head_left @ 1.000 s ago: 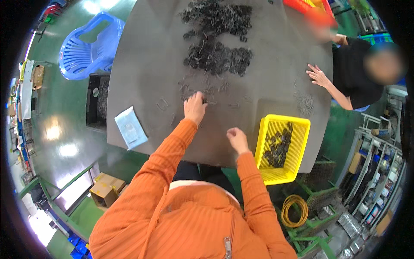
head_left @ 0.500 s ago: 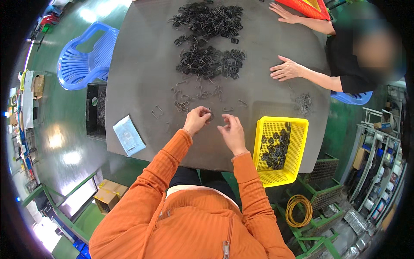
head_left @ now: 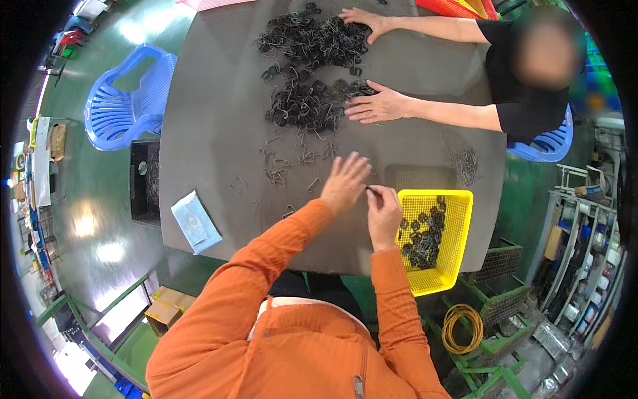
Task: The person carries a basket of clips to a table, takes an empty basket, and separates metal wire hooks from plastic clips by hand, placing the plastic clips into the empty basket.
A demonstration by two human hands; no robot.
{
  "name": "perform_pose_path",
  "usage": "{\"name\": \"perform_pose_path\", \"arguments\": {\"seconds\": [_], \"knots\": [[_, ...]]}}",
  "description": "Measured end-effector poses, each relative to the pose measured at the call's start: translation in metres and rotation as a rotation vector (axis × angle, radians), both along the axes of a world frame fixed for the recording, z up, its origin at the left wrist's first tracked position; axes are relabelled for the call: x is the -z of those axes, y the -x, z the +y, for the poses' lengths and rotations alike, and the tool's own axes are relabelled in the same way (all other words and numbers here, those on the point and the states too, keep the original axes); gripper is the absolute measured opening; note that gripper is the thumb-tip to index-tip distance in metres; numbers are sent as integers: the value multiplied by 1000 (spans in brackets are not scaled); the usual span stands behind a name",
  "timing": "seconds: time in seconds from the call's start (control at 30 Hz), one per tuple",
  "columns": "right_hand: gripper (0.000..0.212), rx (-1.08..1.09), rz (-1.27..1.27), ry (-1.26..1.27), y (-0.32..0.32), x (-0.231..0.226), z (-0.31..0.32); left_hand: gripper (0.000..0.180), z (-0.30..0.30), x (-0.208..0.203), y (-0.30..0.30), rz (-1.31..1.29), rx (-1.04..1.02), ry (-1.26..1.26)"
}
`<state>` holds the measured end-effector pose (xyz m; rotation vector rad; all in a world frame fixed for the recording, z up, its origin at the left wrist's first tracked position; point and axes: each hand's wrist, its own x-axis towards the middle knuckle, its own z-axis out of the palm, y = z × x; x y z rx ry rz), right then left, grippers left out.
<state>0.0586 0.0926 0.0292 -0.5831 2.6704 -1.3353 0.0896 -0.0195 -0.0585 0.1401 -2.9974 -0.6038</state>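
Note:
My left hand (head_left: pixel 345 183) reaches over the table with its fingers spread, palm down, holding nothing I can see. Close beside it, my right hand (head_left: pixel 384 218) pinches a small dark piece, mostly hidden by the fingertips, near the left rim of a yellow basket (head_left: pixel 460 229). Inside that basket lie several black pieces (head_left: pixel 425 243). Loose wire hooks (head_left: pixel 276 176) are scattered beyond and left of my left hand; one hook (head_left: pixel 289 211) lies just under my left forearm. Farther off are two piles of black pieces with wire hooks (head_left: pixel 309 106).
Across the right side, another person's hands (head_left: pixel 382 105) rest against the piles. A blue-white packet (head_left: pixel 196 222) lies at the table's left, and a heap of thin wire pieces (head_left: pixel 467 163) at its right. A blue chair (head_left: pixel 126 100) stands left of the table (head_left: pixel 212 120).
My left hand has moved right and its fingers have spread. My right hand has shifted right toward the yellow basket and closed in a pinch. The other person's hands have reached left onto the piles.

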Motion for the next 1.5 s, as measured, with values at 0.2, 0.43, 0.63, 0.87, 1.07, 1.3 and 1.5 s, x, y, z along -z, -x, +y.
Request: {"name": "perform_pose_path", "arguments": {"seconds": [0.2, 0.43, 0.63, 0.87, 1.07, 1.3, 1.5], "knots": [[10, 52, -51, -44, -2, -9, 20, 56, -22, 30, 30, 10, -102, 117], [11, 340, -149, 170, 7, -21, 72, 53, -108, 25, -75, -162, -137, 170], [18, 495, -201, -138, 17, 13, 174, 54, -135, 15, -126, -185, -192, 260], [25, 415, -177, -482, -5, -11, 139, 59, 10, 31, -82, 2, 367, 78], [24, 324, -96, -489, -13, -24, 131, 55, -31, 19, -62, -83, -2, 152], [20, 214, -121, -311, -20, -24, 104, 62, -120, 31, -82, -76, -320, 174], [18, -3, -49, -324, -30, -17, 36, 59, -147, 35, -88, -109, -274, 161]]}}
